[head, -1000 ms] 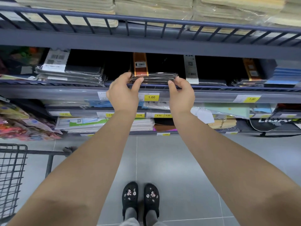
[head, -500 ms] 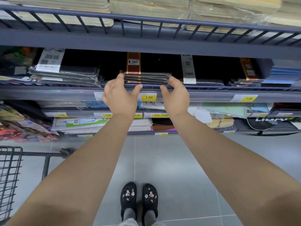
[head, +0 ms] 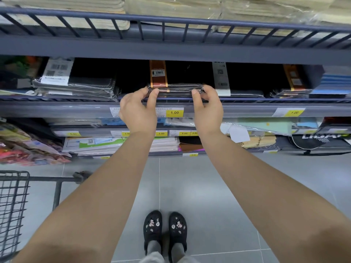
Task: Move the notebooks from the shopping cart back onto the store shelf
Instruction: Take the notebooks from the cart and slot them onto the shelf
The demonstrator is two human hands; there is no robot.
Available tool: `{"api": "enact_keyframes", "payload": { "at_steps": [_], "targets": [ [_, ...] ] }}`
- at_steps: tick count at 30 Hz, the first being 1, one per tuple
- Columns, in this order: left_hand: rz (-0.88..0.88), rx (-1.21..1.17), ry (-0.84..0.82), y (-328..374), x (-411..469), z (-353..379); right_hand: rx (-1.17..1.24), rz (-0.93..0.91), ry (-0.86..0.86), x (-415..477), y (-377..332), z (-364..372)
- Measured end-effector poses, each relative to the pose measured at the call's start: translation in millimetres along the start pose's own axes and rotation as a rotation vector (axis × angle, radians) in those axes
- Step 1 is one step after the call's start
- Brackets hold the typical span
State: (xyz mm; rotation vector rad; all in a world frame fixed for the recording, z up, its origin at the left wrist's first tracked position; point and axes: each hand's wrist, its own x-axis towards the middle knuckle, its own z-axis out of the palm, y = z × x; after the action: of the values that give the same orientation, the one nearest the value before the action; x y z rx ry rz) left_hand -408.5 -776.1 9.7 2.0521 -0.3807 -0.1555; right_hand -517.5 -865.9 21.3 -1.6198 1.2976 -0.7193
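Observation:
A stack of black plastic-wrapped notebooks (head: 175, 90) with an orange band lies on the middle level of the store shelf (head: 247, 109), at its front edge. My left hand (head: 137, 112) pinches the stack's left front corner between thumb and fingers. My right hand (head: 208, 111) holds the right front corner the same way. Both arms reach straight forward. The grey wire shopping cart (head: 13, 204) stands at the lower left; what is inside it is out of view.
More wrapped notebook stacks (head: 76, 86) (head: 288, 93) lie left and right of the held one. Beige paper packs fill the railed shelf above (head: 171, 21). Lower shelves carry paper and envelopes. Grey tile floor and my black shoes (head: 165, 230) are below.
Both hands drew back slightly from the stack, then came forward again and closed on its two front corners. The stack stays on the shelf.

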Motion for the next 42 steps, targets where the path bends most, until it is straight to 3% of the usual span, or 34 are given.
{"api": "enact_keyframes", "payload": {
  "at_steps": [7, 14, 21, 26, 42],
  "targets": [
    [0.075, 0.011, -0.060, -8, 1, -3, 0.017, -0.030, -0.017, -2, 2, 2],
    [0.006, -0.154, -0.028, -3, 4, 0, 0.060, 0.025, 0.016, 8, 1, 2],
    [0.129, -0.061, -0.067, -10, 0, 3, -0.012, -0.065, 0.009, 1, 0, 3],
    [0.043, -0.154, -0.130, -1, -10, 9, 0.033, -0.040, -0.011, -3, 3, 5],
    [0.100, 0.050, -0.160, 5, -9, 1, -0.003, -0.069, -0.047, -8, 5, -6]
  ]
}}
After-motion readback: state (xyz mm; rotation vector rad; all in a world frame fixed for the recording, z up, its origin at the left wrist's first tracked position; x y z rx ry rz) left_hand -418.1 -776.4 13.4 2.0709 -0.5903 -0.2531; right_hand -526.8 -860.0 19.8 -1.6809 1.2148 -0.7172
